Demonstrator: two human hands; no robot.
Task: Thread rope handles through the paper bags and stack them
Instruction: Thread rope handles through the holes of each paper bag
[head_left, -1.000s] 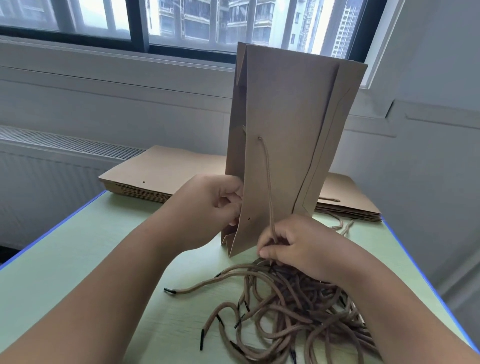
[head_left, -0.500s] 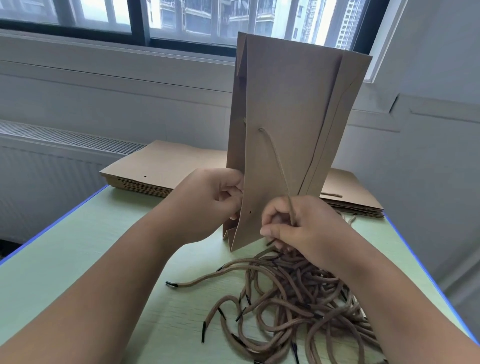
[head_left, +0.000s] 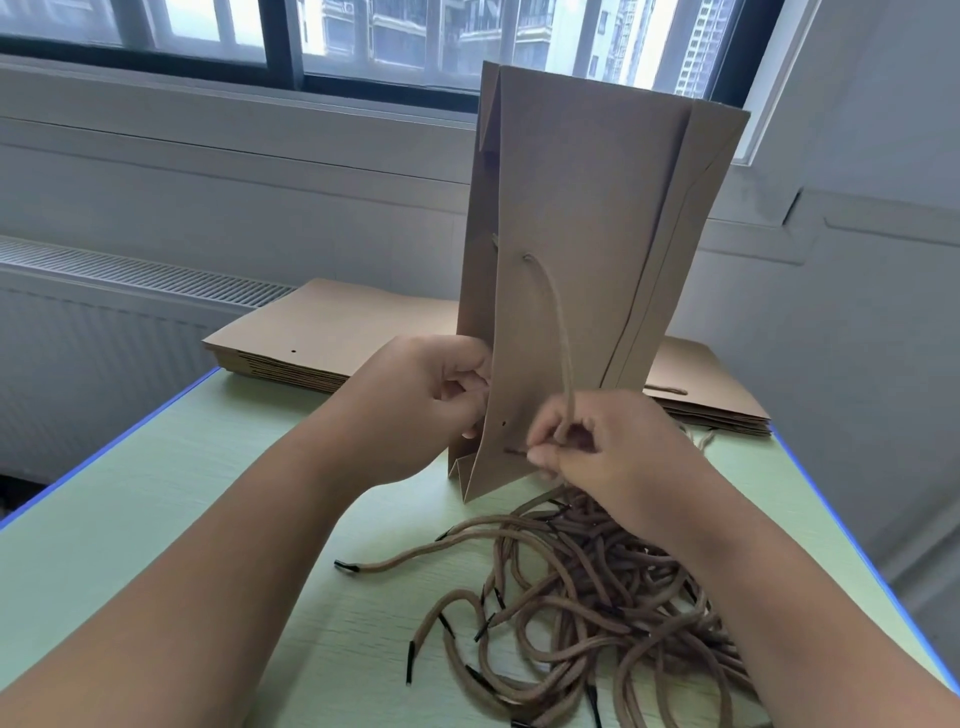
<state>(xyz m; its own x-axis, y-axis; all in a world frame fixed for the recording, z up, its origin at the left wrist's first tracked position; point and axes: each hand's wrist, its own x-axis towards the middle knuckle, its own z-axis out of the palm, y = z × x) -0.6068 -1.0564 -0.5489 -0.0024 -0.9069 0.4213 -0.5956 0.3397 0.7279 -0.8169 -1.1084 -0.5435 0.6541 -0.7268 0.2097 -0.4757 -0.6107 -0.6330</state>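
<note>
Novice: Bag (head_left: 587, 208) on end in the middle of the frame, why not flat?

Packer: Standing on the green counter (head_left: 156, 493), it turns its punched panel toward the person, and the left hand (head_left: 441, 395) can reach its edge. That hand's fingers (head_left: 467, 371) are curled and pinch the left edge. I judge this keeps the paper from swinging when the rope pushes on it.

Novice: And the right hand (head_left: 608, 447)?

Packer: Its fingers (head_left: 540, 457) are closed on the rope (head_left: 563, 338) just behind the black tip (head_left: 514, 452). Gripping that short probably keeps the tip stiff and easy to aim. The tip touches the panel low down, just beside a small hole (head_left: 503, 423). Whether it has gone in, I cannot tell.

Novice: The rope hangs from higher up too.

Packer: Yes, one end sits in the upper hole (head_left: 527, 257), so this looks like the second end of one handle.

Novice: Why the tangle at lower right?

Packer: Loose ropes (head_left: 597, 613) lie just below the right hand, near for the next pick. Flat bags (head_left: 332, 327) wait behind, left of the upright one. Another stack (head_left: 717, 395) behind on the right shows a handle, so it is likely the finished pile.
</note>
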